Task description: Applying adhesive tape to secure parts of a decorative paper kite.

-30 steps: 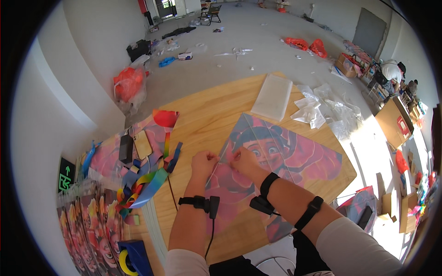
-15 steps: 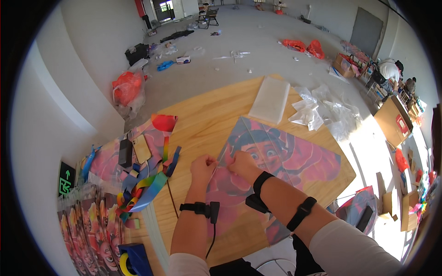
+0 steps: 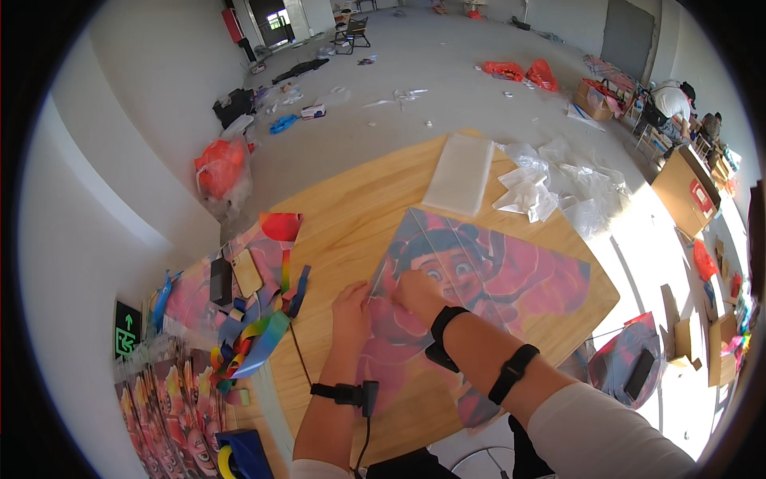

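Seemingly edge work | printed sheet [image 3: 538, 275] at fingers of left hand [image 3: 351, 309], right hand [image 3: 420, 296]; whether clamped, unclear | next likely needs steadiness

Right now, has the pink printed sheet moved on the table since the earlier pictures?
No, not visibly: the printed sheet keeps its place relative to the right corner of the wooden table, with no clear shift either way.

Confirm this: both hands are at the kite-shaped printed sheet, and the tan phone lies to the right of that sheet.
One slip: the head view shows the tan phone to the left of the kite-shaped printed sheet. The left hand and right hand are indeed at that sheet.
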A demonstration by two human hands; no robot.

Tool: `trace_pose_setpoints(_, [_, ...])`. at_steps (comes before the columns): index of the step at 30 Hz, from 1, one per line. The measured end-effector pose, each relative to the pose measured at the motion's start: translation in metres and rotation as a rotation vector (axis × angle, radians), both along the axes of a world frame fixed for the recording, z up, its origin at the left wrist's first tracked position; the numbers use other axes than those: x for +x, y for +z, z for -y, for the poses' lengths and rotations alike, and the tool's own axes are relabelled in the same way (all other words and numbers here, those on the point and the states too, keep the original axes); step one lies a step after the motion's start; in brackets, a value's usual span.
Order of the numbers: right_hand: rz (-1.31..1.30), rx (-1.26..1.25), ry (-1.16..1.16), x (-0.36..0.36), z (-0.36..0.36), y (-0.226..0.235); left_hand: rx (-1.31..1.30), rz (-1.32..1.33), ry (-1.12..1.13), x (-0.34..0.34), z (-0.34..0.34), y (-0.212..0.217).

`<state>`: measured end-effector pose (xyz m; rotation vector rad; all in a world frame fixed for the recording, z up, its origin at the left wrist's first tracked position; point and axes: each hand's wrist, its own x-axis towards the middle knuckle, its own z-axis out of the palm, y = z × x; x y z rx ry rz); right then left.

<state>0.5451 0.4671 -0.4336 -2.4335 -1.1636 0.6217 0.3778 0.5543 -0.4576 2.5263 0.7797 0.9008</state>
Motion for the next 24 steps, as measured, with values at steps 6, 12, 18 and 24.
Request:
trace_pose_setpoints(6, [0.204, 0.178, 0.241, -0.013, 0.025, -0.001, 0.037, -0.404, -0.020, -0.004, 0.022, 0.001])
trace_pose_setpoints(12, [-0.136, 0.221, 0.471, -0.015, 0.120, 0.055, -0.022, -0.619, -0.086, 0.000, 0.019, 0.019])
trace_pose_setpoints(18, [-0.352, 0.200, 0.339, -0.017, 0.290, 0.092, 0.048, -0.791, -0.207, -0.006, 0.026, 0.054])
trace_pose_setpoints(24, [-0.484, 0.166, 0.125, -0.021, 0.408, 0.078, 0.024, -0.464, -0.043, -0.045, 0.055, 0.102])
